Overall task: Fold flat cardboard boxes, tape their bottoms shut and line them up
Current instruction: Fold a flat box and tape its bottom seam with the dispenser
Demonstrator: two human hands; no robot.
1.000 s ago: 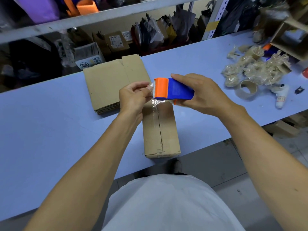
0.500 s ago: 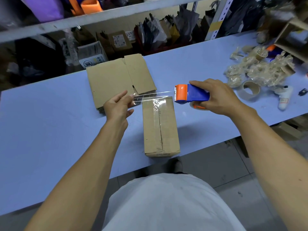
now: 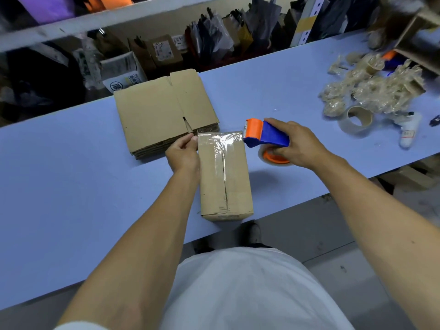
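A folded cardboard box [image 3: 225,182] lies on the blue table [image 3: 71,186] near its front edge, seam up, with clear tape along the seam. A fresh strip of clear tape [image 3: 220,140] lies across its far end. My left hand [image 3: 183,156] pinches the strip's left end against the box's far left corner. My right hand [image 3: 295,144] grips a blue and orange tape dispenser [image 3: 264,136], its orange head at the box's far right corner. A stack of flat boxes [image 3: 162,110] lies just behind.
A pile of crumpled tape scraps [image 3: 376,89], a spare tape roll [image 3: 356,119] and a small white bottle [image 3: 408,131] lie at the right. An open cardboard box [image 3: 416,32] stands at the far right. Shelves with bags and cartons run behind the table.
The strip that hung stretched between my hands has come down onto the box's far end. My left hand moved to the box's left corner, the dispenser to its right corner.
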